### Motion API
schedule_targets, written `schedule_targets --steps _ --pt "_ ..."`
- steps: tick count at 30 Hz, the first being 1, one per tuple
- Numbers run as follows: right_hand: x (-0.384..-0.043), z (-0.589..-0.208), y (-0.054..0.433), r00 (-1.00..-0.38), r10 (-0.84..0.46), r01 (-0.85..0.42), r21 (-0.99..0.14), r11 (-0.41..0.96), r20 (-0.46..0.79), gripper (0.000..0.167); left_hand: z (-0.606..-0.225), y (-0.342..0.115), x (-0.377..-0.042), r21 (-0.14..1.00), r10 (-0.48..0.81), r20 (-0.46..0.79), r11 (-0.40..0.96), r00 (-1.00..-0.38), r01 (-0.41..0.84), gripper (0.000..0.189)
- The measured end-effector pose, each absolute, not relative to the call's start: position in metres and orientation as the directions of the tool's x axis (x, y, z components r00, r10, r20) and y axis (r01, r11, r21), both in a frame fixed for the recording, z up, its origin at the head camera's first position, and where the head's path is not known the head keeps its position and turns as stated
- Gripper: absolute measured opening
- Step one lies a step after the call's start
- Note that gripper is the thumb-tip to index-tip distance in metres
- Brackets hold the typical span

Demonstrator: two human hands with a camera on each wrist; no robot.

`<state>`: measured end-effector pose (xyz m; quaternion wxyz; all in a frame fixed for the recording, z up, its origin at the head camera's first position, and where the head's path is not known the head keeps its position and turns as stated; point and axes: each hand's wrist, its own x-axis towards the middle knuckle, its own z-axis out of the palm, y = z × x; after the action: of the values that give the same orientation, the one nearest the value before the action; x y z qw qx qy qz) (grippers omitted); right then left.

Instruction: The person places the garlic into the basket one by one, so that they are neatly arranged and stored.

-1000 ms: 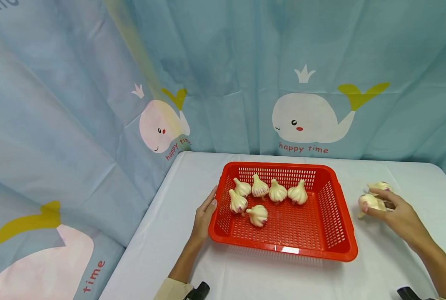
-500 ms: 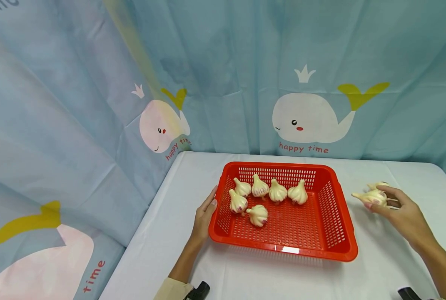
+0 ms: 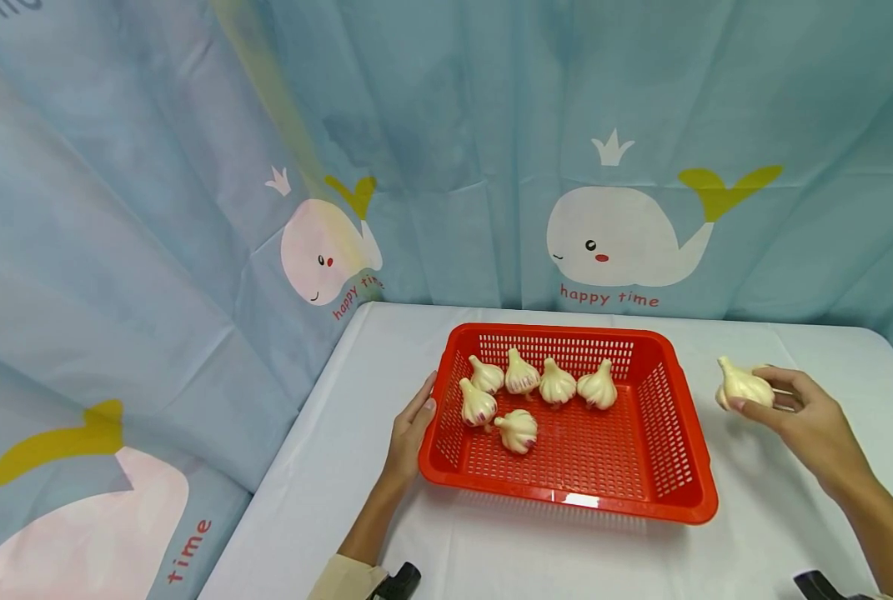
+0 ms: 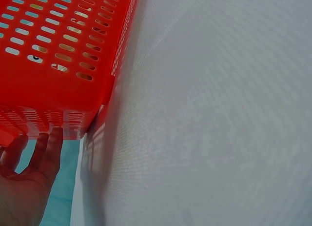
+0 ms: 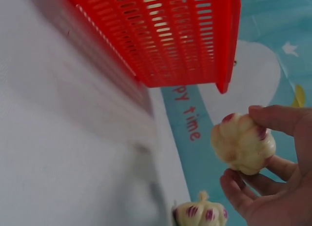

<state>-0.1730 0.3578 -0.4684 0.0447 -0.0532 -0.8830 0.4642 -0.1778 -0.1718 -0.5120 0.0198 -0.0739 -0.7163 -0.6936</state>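
My right hand holds a garlic bulb between thumb and fingers, off the table, to the right of the red basket. In the right wrist view the held bulb shows its purple-streaked base, with the thumb on top and fingers below. A second garlic bulb lies on the table beneath this hand; from the head it is mostly hidden. My left hand rests against the basket's left side, its extended fingers touching the outer wall. Several garlic bulbs sit inside, towards the left and back.
The basket stands on a table with a white cloth. Behind and to the left hangs a blue curtain with printed whales. The basket's raised rim lies between the right hand and the bulbs inside.
The right hand has lifted its garlic bulb slightly and turned it, so its stem, which pointed down and then left, now points up. The left hand and basket have stayed put.
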Motion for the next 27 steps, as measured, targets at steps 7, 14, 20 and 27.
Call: schedule_targets --steps 7,14,20,27 --pt "-0.175 -0.457 0.352 -0.993 0.121 0.063 -0.825 0.562 0.006 0.071 -0.512 -0.172 -0.178 0.99 0.073 0.134 0.034 -0.988 0.137 0.053" --pt "-0.176 -0.448 0.343 -0.992 0.119 0.029 -0.81 0.585 0.05 0.074 -0.513 -0.172 -0.177 0.99 0.071 0.131 0.039 -0.989 0.134 0.052" --pt "-0.176 -0.438 0.337 -0.992 0.105 0.003 -0.836 0.549 0.065 0.074 -0.512 -0.172 -0.178 0.99 0.074 0.134 0.028 -0.988 0.137 0.053" --pt "-0.175 -0.425 0.327 -0.99 0.085 -0.057 -0.857 0.512 0.116 0.065 -0.513 -0.172 -0.179 0.99 0.071 0.132 0.031 -0.989 0.134 0.052"
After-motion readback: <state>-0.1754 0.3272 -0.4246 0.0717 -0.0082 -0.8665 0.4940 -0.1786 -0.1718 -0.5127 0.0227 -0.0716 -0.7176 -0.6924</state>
